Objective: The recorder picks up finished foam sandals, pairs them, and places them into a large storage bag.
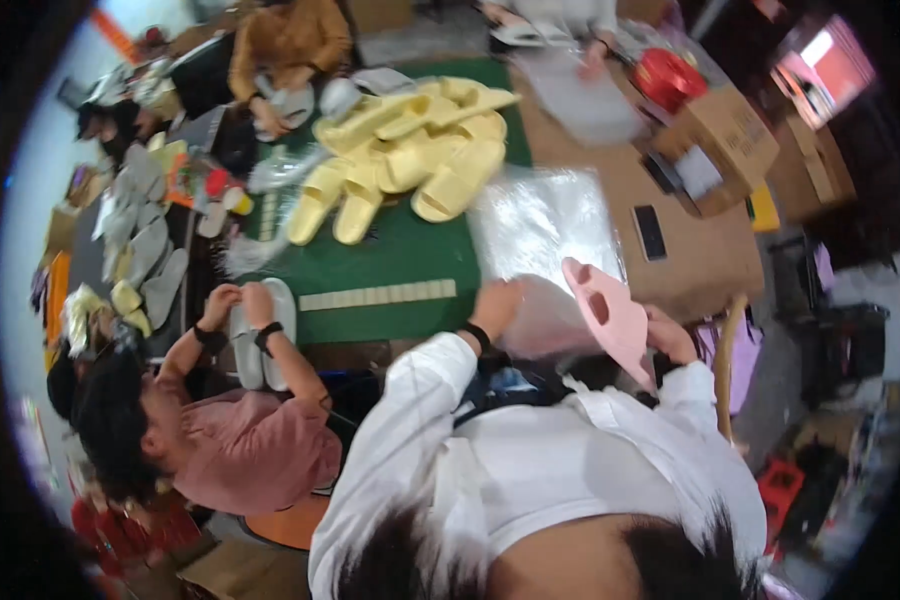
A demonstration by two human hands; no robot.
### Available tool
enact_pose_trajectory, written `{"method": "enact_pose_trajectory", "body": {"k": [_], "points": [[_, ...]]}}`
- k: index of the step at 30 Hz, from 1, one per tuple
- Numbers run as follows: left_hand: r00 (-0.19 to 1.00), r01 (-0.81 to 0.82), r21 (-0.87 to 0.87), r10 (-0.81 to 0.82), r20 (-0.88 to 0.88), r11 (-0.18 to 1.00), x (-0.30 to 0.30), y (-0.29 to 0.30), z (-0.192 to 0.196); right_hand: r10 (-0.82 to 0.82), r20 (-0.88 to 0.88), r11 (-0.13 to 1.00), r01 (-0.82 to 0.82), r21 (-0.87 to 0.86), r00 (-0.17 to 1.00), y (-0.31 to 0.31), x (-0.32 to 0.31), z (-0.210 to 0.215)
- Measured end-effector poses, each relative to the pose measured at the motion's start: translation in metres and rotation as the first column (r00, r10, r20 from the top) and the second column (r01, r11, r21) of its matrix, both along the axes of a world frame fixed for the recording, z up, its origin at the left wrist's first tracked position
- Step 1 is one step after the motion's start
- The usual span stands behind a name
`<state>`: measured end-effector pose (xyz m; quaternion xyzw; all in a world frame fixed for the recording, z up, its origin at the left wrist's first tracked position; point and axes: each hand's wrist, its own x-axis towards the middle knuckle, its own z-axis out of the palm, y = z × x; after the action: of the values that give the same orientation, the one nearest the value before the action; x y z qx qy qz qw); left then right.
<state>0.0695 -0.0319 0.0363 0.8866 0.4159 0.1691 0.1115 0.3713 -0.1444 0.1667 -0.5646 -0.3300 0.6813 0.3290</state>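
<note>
My right hand (671,336) is closed on a pair or single pink slipper (618,327), held tilted above the table's near edge; I cannot tell which. My left hand (497,306) has its fingers closed at the edge of a clear plastic bag (548,322), which hangs between my hands and partly behind the slipper. Beyond them a stack of clear plastic bags (540,215) lies flat and shiny on the table. A pile of yellow slippers (440,150) sits farther back to the left.
A person in a pink shirt (240,440) handles grey slippers (262,335) on my left. Across the table are two more people. A row of small pale tiles (378,295) lies on the green mat (400,250). A phone (649,232) and cardboard box (725,145) are at right.
</note>
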Motion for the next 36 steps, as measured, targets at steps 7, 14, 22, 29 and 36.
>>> {"method": "enact_pose_trajectory", "body": {"k": [7, 14, 22, 29, 36], "points": [[0.932, -0.13, -0.243, 0.202, 0.301, 0.961, 0.027, 0.017, 0.004, 0.31, -0.033, 0.947, -0.311, -0.074, 0.95, -0.047, 0.023, 0.0], [0.872, -0.082, -0.491, 0.301, 0.386, 0.867, 0.037, 0.0, 0.012, 0.254, 0.399, 0.951, -0.303, 0.064, 0.881, -0.029, -0.005, -0.038], [0.873, 0.052, -0.348, 0.127, 0.471, 0.936, 0.039, -0.031, 0.046, -0.056, 0.758, 0.847, -0.371, 0.381, 0.65, -0.022, 0.026, -0.136], [0.841, 0.06, -0.515, 0.235, 0.488, 0.855, 0.038, -0.049, 0.074, 0.143, 0.611, 0.836, -0.425, 0.347, 0.779, 0.002, -0.015, -0.084], [0.81, -0.301, -0.386, 0.447, 0.379, 0.872, 0.073, -0.03, 0.014, -0.045, 0.902, 0.546, -0.745, 0.382, 0.43, 0.044, 0.019, -0.2]]}}
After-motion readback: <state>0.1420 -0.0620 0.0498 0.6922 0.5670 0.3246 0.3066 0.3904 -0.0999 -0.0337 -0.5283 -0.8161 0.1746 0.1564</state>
